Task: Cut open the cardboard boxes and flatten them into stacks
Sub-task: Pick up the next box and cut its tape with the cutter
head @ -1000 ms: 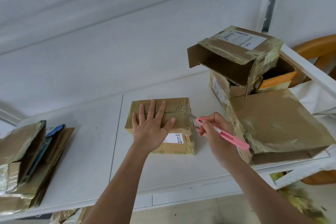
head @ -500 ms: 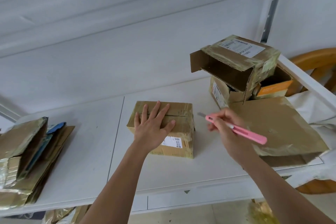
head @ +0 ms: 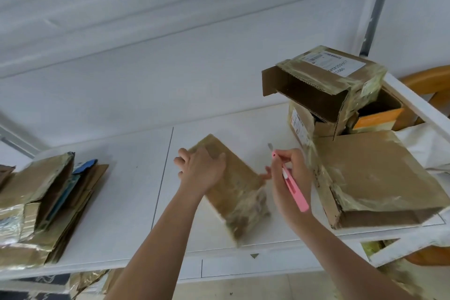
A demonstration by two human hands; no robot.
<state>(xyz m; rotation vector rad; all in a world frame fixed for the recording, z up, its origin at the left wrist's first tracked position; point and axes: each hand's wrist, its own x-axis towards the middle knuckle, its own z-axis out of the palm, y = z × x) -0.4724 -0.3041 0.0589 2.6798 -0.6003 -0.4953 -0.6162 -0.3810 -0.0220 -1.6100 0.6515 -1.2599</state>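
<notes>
At frame centre the left hand point(head: 202, 173) is gripping the small box point(head: 231, 185), tilting it. The right hand point(head: 289, 173) is pinching the pink cutter point(head: 292, 185); it should be keeping the blade point(head: 269, 146) clear of the gripping fingers.

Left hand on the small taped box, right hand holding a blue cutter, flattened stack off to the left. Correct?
Nearly. The cutter is pink, not blue; the head view shows it in the right hand. The rest stands: left hand on the small taped box, flattened stack at the left.
</notes>
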